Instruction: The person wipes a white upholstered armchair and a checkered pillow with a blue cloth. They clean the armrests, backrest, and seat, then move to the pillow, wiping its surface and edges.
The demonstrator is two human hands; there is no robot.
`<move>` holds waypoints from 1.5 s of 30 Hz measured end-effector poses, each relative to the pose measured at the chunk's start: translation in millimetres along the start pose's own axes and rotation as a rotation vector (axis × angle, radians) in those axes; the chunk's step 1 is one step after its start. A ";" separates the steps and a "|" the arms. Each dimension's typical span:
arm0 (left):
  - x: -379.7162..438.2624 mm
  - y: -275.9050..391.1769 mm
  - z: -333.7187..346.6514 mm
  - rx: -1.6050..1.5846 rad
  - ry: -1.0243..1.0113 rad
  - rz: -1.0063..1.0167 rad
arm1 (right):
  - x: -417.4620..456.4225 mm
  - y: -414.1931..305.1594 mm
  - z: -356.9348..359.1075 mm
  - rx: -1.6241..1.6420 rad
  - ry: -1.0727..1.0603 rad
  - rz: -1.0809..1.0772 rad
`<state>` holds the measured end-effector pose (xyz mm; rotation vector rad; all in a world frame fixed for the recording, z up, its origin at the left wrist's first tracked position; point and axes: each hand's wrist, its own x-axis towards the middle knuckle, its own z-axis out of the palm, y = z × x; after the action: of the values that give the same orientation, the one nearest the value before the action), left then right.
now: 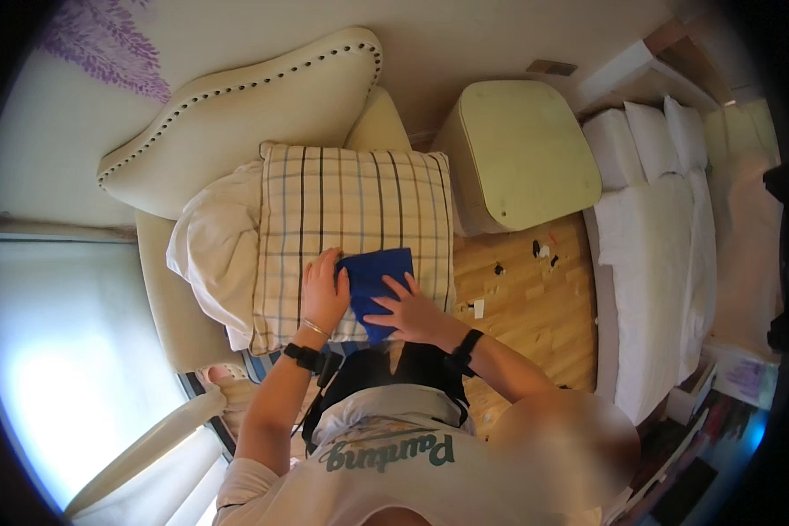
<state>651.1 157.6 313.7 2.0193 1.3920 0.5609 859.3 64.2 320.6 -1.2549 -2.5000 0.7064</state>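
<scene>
A folded dark blue cloth lies on a square plaid cushion in front of me. My left hand is at the cloth's left edge, its fingers lying over the plaid fabric and its thumb beside the blue. Spread fingers of my right hand rest flat on the cloth's lower right part. Neither hand is clearly pinching the fabric. Part of the cloth is hidden under the right hand. Black straps circle both wrists.
Beneath the cushion stands a cream upholstered chair with a studded backrest. A crumpled white cloth lies left of the cushion. Right are a pale cabinet and a white-covered bed. Small scraps litter the wooden floor. A bright window is left.
</scene>
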 end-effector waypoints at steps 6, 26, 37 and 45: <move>16.7 22.0 28.7 0.152 -0.087 -0.082 | 20.9 66.2 23.7 0.104 0.067 -0.213; 35.0 22.4 61.9 0.408 -0.143 -0.271 | 108.8 124.1 -22.3 0.163 0.036 0.012; 30.3 19.6 60.1 0.411 -0.089 -0.208 | 186.6 229.7 -40.6 -0.158 0.082 0.042; 10.5 -0.6 20.1 0.430 0.277 -0.682 | 201.9 131.7 -22.6 -0.092 -0.041 -0.071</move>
<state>667.5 162.6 298.8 1.6276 2.3884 0.2461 838.4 300.5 272.4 -1.1860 -2.6234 0.6137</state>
